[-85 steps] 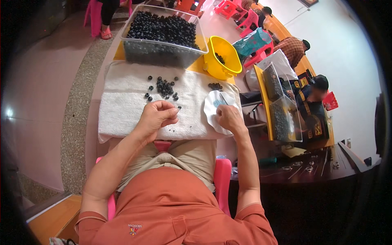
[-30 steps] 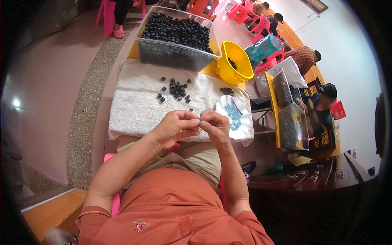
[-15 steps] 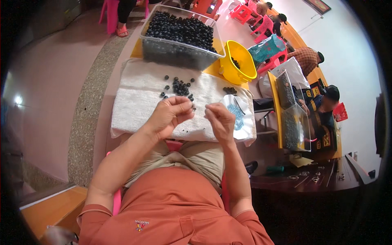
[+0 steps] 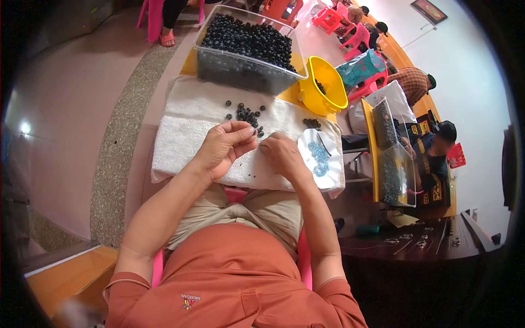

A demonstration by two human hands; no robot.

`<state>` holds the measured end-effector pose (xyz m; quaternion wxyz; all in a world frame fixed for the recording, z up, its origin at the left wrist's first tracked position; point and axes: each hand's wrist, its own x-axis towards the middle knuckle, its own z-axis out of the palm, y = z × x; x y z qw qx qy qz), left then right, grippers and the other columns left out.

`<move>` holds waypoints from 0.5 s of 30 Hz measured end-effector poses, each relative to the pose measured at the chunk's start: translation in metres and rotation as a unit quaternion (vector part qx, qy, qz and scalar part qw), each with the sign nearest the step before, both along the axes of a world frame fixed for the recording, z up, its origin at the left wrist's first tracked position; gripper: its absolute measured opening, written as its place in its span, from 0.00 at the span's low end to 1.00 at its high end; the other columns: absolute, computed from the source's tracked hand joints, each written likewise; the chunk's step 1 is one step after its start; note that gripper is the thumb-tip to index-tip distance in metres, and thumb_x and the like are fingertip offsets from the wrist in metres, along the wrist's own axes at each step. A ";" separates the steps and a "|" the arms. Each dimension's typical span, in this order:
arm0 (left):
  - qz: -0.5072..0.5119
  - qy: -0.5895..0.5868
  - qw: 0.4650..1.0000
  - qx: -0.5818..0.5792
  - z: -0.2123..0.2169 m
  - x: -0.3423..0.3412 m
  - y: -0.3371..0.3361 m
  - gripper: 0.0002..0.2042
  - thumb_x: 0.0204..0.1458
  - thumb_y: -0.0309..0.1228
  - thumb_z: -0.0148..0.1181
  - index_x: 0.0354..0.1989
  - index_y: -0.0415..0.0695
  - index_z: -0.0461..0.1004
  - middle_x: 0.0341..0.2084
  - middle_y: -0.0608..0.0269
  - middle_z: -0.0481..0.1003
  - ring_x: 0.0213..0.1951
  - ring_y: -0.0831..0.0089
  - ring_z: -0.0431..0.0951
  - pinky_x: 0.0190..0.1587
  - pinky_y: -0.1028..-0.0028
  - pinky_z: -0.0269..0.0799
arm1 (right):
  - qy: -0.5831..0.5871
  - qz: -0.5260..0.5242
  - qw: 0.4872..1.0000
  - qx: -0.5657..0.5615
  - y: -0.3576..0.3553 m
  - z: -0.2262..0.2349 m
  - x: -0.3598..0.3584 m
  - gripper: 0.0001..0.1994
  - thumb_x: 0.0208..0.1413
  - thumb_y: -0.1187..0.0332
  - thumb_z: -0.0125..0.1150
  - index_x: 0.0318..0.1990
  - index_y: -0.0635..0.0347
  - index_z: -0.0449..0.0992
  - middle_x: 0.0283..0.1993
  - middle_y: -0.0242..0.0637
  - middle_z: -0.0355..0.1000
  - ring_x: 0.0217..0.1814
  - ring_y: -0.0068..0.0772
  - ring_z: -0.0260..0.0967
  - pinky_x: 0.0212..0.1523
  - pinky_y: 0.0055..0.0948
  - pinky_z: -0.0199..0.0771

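On the counter (image 4: 298, 94), one white towel (image 4: 186, 131) spreads under both hands. One clear bin (image 4: 246, 49) of dark beads sits beyond it, one yellow funnel (image 4: 322, 87) and one white dish (image 4: 320, 158) to the right. About a dozen loose beads (image 4: 247, 115) lie just ahead of the left hand (image 4: 224, 147), the nearer one. Left fingers (image 4: 246, 134) together, pinching something too small to tell; right hand (image 4: 281, 156) fingers curled, meeting them.
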<state>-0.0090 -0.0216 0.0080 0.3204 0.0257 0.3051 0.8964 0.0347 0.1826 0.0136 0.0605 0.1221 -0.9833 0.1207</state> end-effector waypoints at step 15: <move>-0.007 -0.010 1.000 -0.008 -0.001 0.004 0.003 0.05 0.55 0.25 0.61 0.38 0.41 0.74 0.31 0.65 0.77 0.34 0.76 0.79 0.43 0.75 0.81 | -0.085 0.036 0.994 0.061 -0.002 0.016 -0.005 0.06 0.50 0.74 0.54 0.31 0.67 0.75 0.36 0.50 0.73 0.43 0.52 0.71 0.47 0.42 0.71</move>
